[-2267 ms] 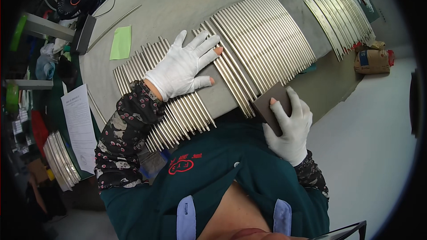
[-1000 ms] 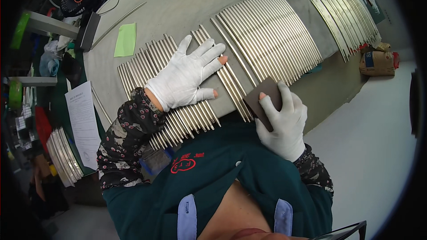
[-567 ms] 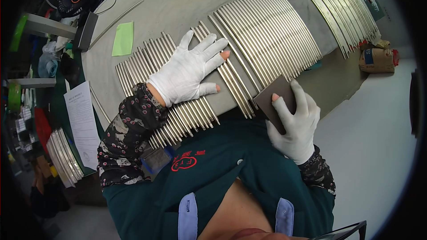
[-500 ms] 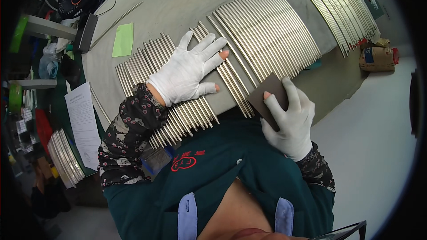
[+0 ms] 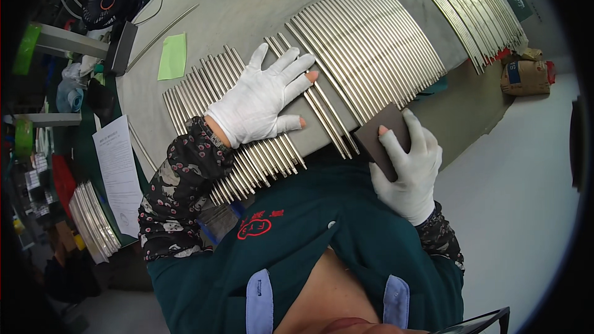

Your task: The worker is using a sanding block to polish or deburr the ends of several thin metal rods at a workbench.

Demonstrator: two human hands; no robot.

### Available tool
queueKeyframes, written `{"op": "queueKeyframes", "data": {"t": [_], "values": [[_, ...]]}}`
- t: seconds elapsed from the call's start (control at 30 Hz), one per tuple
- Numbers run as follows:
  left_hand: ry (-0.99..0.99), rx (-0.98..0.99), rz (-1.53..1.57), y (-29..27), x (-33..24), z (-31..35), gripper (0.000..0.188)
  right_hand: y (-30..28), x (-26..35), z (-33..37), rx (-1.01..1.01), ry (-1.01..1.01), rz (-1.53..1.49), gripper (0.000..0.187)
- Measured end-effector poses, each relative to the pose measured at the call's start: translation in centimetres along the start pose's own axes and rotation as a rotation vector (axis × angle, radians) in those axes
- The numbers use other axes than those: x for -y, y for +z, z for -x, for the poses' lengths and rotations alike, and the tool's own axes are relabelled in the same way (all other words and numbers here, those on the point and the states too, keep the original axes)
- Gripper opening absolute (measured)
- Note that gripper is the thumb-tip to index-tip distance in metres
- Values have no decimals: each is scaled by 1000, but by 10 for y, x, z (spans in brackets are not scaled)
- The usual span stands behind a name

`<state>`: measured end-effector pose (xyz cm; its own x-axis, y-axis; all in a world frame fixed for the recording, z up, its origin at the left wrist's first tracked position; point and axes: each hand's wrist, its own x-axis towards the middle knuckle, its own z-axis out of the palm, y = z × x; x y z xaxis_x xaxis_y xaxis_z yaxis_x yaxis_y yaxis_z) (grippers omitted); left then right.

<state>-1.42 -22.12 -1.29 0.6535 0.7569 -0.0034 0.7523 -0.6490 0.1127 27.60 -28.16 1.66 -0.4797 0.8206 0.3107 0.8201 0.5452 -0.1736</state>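
My left hand point(image 5: 263, 99), in a white glove with bare thumb and fingertip showing, lies flat with fingers spread over a row of slim metal rods point(image 5: 272, 159). Its fingertips reach across a few loose rods point(image 5: 331, 120) set apart to the right. Also gloved, my right hand point(image 5: 411, 170) grips a dark brown-grey flat rectangular pad point(image 5: 380, 136) between thumb and fingers. The pad's far corner is at the near ends of a wide row of rods point(image 5: 371, 43), laid side by side. Whether it touches them I cannot tell.
A further bundle of rods point(image 5: 476, 21) lies at the far right of the grey table. A green paper slip point(image 5: 172, 57) and one thin rod point(image 5: 164, 36) lie at the left. Beyond are a black fan point(image 5: 110, 0), a printed sheet point(image 5: 119, 173) and more rods point(image 5: 93, 222).
My right hand and the pad have moved slightly right. Fewer loose rods lie by my left fingertips, and the wide row's left edge has gained rods. My left hand stays in place.
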Motion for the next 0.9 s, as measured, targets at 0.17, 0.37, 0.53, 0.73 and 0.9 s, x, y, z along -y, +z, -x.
{"op": "queueKeyframes", "data": {"t": [0.17,0.37,0.53,0.73,0.9], "values": [[-20,32,21,-1,-4,-6,82,6,3,3,45,-20,-31,63],[0,5,29,2,-6,-12,84,32,17,-52,-18,-48,57,52],[-16,-9,24,5,-3,-9,83,0,-3,-5,108,-77,-13,59],[-4,-8,-23,5,-2,-16,82,-17,-13,26,33,23,-4,61],[3,-37,-36,2,-4,-12,80,-11,-10,29,94,-17,1,60]]}}
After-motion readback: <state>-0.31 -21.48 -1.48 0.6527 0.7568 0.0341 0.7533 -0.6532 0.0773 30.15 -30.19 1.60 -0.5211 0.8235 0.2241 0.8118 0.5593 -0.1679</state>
